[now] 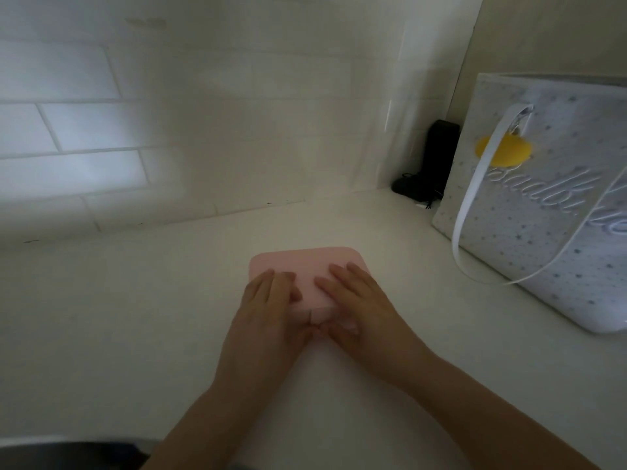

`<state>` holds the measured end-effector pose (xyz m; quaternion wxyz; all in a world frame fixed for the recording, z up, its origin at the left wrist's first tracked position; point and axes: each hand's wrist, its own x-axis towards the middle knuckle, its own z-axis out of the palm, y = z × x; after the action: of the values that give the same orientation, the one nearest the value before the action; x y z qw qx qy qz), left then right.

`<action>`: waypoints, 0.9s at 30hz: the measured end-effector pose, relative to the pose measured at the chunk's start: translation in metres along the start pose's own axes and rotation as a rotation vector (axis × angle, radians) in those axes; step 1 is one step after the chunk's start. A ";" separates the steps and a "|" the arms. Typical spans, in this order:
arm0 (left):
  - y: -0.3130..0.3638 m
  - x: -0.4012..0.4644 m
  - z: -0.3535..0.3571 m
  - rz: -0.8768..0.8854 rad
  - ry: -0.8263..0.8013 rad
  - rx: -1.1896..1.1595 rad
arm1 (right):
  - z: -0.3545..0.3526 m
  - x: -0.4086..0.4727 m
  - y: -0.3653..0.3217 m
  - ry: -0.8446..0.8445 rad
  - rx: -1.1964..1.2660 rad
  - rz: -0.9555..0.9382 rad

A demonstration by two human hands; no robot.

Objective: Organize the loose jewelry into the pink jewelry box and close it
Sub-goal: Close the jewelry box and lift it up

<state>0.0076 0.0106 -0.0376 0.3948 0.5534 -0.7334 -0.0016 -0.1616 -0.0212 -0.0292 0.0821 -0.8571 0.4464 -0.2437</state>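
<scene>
On top of the pink jewelry box [305,266], the left hand [268,300] and right hand [356,296] lie with flat, straight fingers; press both down evenly until the front tab shuts.

Jewelry box [305,266] at centre of surface [135,317], lid down. Left hand [271,300] on its 7 o'clock corner, right hand [356,296] on 5 o'clock corner. Bag [543,205] at 2 o'clock, wall [203,113] behind at 12.

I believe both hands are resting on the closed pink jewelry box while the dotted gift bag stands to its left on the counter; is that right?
Not quite: the head view shows the dotted gift bag to the right of the pink jewelry box, not its left. The rest holds: the left hand and right hand rest on the closed box on the counter.
</scene>
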 end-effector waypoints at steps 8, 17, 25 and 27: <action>0.004 -0.002 0.001 -0.044 -0.066 0.140 | 0.003 -0.001 0.004 0.005 0.016 -0.012; 0.006 -0.002 -0.001 -0.023 -0.071 0.129 | 0.009 -0.005 0.003 0.081 -0.107 -0.076; -0.012 0.005 -0.020 -0.453 -0.065 -0.226 | -0.018 -0.005 0.012 0.021 0.438 0.383; -0.014 0.009 -0.023 -0.505 -0.198 -0.279 | -0.026 -0.005 0.014 -0.046 0.599 0.444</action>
<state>0.0322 0.0081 -0.0228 0.3806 0.6557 -0.6004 -0.2545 -0.1876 -0.0233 -0.0135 0.3900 -0.6826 0.5285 -0.3204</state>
